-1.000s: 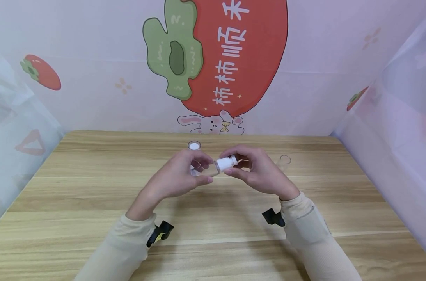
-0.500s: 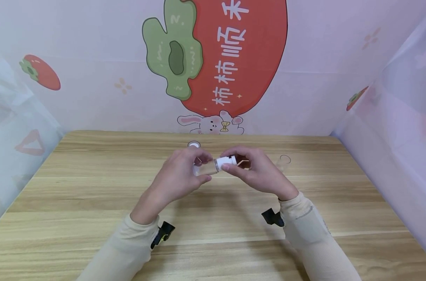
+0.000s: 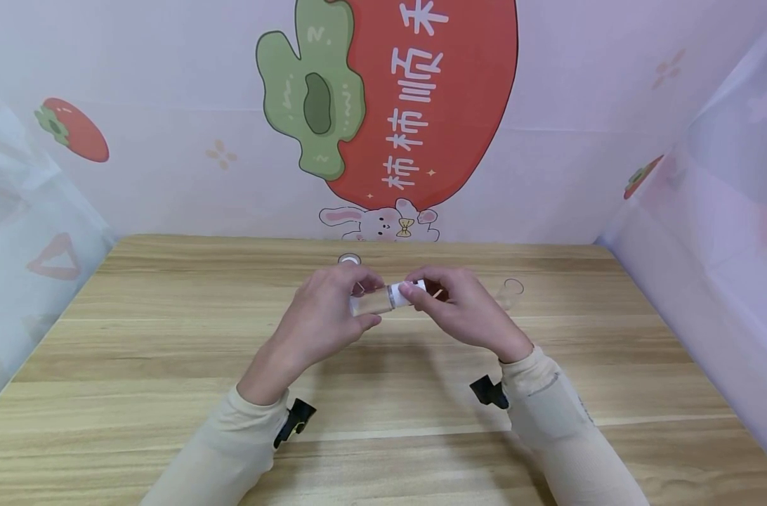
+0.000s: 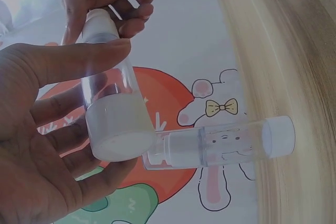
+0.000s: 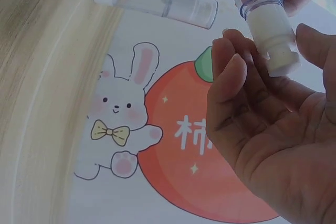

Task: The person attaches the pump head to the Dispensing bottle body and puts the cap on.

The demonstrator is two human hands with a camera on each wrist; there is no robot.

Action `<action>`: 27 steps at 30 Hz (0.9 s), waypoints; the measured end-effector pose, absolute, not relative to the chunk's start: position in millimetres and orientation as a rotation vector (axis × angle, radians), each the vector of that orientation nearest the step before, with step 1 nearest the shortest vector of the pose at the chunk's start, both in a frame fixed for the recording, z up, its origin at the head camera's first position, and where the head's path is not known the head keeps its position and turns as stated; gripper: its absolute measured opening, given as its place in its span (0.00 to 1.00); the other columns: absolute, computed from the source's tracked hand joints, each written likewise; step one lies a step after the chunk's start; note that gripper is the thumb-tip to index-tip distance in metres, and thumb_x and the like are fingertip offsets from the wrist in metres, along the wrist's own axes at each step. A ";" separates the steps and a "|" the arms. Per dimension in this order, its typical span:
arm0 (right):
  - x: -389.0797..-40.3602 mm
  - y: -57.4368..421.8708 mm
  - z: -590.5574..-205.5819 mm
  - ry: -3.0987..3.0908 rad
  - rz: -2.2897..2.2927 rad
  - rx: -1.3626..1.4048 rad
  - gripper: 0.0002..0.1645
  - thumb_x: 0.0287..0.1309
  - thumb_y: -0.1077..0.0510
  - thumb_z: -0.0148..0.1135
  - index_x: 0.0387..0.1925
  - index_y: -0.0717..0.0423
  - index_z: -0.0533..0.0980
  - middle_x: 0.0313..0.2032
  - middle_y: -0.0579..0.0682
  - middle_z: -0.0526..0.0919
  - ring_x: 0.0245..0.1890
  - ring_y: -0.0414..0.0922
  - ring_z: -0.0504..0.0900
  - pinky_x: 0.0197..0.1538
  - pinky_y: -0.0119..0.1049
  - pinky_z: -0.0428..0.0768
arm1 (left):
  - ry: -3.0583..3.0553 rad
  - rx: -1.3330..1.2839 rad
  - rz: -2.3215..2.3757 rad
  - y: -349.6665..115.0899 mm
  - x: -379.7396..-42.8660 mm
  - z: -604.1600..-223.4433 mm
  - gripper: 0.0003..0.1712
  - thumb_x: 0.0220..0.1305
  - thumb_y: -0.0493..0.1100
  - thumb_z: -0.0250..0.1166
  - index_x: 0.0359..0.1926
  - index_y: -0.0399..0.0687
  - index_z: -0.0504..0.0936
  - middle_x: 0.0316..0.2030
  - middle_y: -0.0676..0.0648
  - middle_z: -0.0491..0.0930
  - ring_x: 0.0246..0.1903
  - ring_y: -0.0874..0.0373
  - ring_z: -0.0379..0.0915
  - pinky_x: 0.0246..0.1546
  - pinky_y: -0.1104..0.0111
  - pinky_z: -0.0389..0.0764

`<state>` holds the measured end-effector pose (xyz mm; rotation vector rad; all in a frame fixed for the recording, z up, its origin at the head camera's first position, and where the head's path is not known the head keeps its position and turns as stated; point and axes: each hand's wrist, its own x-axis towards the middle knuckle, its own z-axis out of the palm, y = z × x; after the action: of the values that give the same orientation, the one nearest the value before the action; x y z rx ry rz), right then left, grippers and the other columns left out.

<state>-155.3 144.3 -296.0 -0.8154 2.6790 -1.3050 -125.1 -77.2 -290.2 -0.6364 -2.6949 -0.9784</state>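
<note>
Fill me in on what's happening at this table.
A person's left hand grips the body of a clear bottle, holding it tilted above the table. The right hand has its thumb and fingers at the bottle's white top. A second bottle, much like it but with a clear cover over its top, stands upright toward the table's far edge. A see-through piece sits off to the right.

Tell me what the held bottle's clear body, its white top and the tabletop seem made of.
Clear body: glossy, probably plastic, possibly glass; it is see-through, with bright highlights. White top: likely plastic, smooth, with uniform opaque colour. Tabletop: wood or wood-look laminate, with a slight sheen; streaked grain shows.
</note>
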 end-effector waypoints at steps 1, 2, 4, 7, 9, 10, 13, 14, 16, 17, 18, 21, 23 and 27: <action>-155.2 144.3 -295.9 2.681 -1.303 -0.810 0.09 0.71 0.51 0.62 0.42 0.50 0.85 0.31 0.45 0.82 0.27 0.47 0.79 0.32 0.40 0.78 | -2.695 -0.636 -0.978 -77.2 -125.0 -290.2 0.22 0.46 0.35 0.82 0.44 0.45 0.87 0.37 0.50 0.82 0.38 0.54 0.79 0.39 0.58 0.80; -155.1 144.3 -295.8 2.681 -1.301 -0.807 0.10 0.71 0.51 0.62 0.43 0.50 0.85 0.31 0.45 0.82 0.28 0.48 0.79 0.32 0.41 0.78 | -2.694 -0.636 -0.978 -77.2 -125.0 -290.0 0.22 0.46 0.35 0.82 0.44 0.45 0.87 0.37 0.50 0.82 0.38 0.54 0.79 0.39 0.58 0.80; -154.9 144.4 -295.3 2.678 -1.302 -0.803 0.10 0.72 0.50 0.61 0.44 0.50 0.84 0.31 0.45 0.82 0.28 0.48 0.79 0.32 0.41 0.79 | -2.691 -0.637 -0.980 -77.3 -124.9 -289.9 0.22 0.46 0.35 0.82 0.44 0.45 0.87 0.36 0.50 0.82 0.38 0.54 0.79 0.39 0.58 0.80; -155.1 144.8 -294.7 2.667 -1.323 -0.809 0.11 0.72 0.51 0.61 0.46 0.50 0.84 0.33 0.46 0.83 0.30 0.47 0.80 0.34 0.43 0.80 | -2.689 -0.637 -0.986 -77.3 -125.0 -289.7 0.21 0.46 0.35 0.83 0.44 0.45 0.87 0.36 0.50 0.83 0.37 0.54 0.79 0.39 0.58 0.80; -155.2 145.4 -294.1 2.667 -1.341 -0.820 0.11 0.71 0.51 0.62 0.47 0.51 0.83 0.35 0.46 0.83 0.31 0.46 0.80 0.37 0.44 0.82 | -2.692 -0.637 -0.995 -77.2 -125.1 -289.4 0.21 0.46 0.35 0.83 0.44 0.45 0.87 0.36 0.51 0.82 0.37 0.54 0.78 0.39 0.59 0.79; -155.4 145.7 -293.9 2.667 -1.354 -0.830 0.11 0.71 0.52 0.63 0.47 0.52 0.83 0.37 0.45 0.84 0.33 0.46 0.81 0.38 0.44 0.82 | -2.696 -0.637 -1.000 -77.2 -125.2 -289.2 0.21 0.46 0.35 0.83 0.44 0.45 0.87 0.36 0.51 0.82 0.37 0.54 0.78 0.39 0.59 0.79; -155.5 146.8 -292.8 2.665 -1.391 -0.869 0.12 0.69 0.53 0.65 0.49 0.53 0.82 0.41 0.45 0.85 0.37 0.44 0.82 0.44 0.45 0.83 | -2.712 -0.642 -1.022 -77.6 -125.5 -288.7 0.21 0.47 0.36 0.82 0.45 0.45 0.87 0.36 0.51 0.81 0.37 0.55 0.77 0.39 0.59 0.78; -155.5 147.2 -292.5 2.663 -1.401 -0.885 0.13 0.68 0.53 0.65 0.50 0.54 0.82 0.42 0.45 0.85 0.39 0.44 0.82 0.45 0.45 0.83 | -2.717 -0.644 -1.032 -77.8 -125.7 -288.6 0.21 0.48 0.36 0.82 0.45 0.45 0.87 0.36 0.51 0.81 0.37 0.54 0.77 0.40 0.59 0.78; -155.3 147.8 -291.9 2.641 -1.429 -0.910 0.14 0.67 0.54 0.67 0.51 0.54 0.82 0.44 0.45 0.84 0.42 0.45 0.82 0.48 0.44 0.83 | -2.724 -0.650 -1.052 -78.4 -126.0 -288.3 0.21 0.49 0.36 0.81 0.45 0.45 0.87 0.37 0.51 0.81 0.38 0.53 0.77 0.40 0.59 0.78; -155.1 148.0 -291.7 2.623 -1.443 -0.921 0.14 0.66 0.55 0.67 0.51 0.54 0.81 0.45 0.45 0.84 0.43 0.45 0.82 0.48 0.44 0.83 | -2.727 -0.652 -1.063 -78.6 -126.1 -288.3 0.21 0.49 0.36 0.81 0.46 0.45 0.87 0.37 0.51 0.82 0.38 0.52 0.77 0.41 0.59 0.78; -155.1 148.3 -291.6 2.609 -1.454 -0.930 0.15 0.66 0.56 0.68 0.52 0.54 0.81 0.46 0.45 0.84 0.44 0.46 0.83 0.49 0.44 0.83 | -2.729 -0.653 -1.076 -79.0 -126.2 -288.4 0.21 0.49 0.36 0.81 0.46 0.45 0.87 0.37 0.51 0.82 0.39 0.52 0.77 0.41 0.59 0.77; -154.9 149.1 -291.5 2.574 -1.481 -0.943 0.17 0.65 0.57 0.69 0.53 0.54 0.81 0.49 0.46 0.83 0.46 0.46 0.83 0.49 0.42 0.84 | -2.727 -0.659 -1.111 -79.9 -126.4 -288.6 0.20 0.50 0.36 0.80 0.46 0.44 0.87 0.38 0.50 0.82 0.39 0.51 0.77 0.42 0.59 0.78; -154.7 149.6 -291.6 2.564 -1.487 -0.948 0.18 0.64 0.57 0.70 0.54 0.54 0.80 0.50 0.46 0.83 0.47 0.45 0.82 0.50 0.41 0.84 | -2.730 -0.658 -1.133 -80.4 -126.5 -288.9 0.20 0.50 0.36 0.80 0.46 0.44 0.87 0.38 0.50 0.82 0.40 0.51 0.78 0.42 0.59 0.78; -154.7 150.5 -291.4 2.572 -1.475 -0.971 0.20 0.61 0.59 0.72 0.55 0.54 0.80 0.51 0.46 0.82 0.46 0.44 0.83 0.51 0.41 0.83 | -2.738 -0.662 -1.171 -81.1 -127.3 -289.0 0.20 0.51 0.36 0.80 0.47 0.44 0.86 0.40 0.50 0.83 0.40 0.53 0.78 0.43 0.59 0.79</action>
<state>-154.7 150.5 -291.4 -0.9708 2.5718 -1.4749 -127.3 -81.1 -289.0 -0.6623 -2.7377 -1.1705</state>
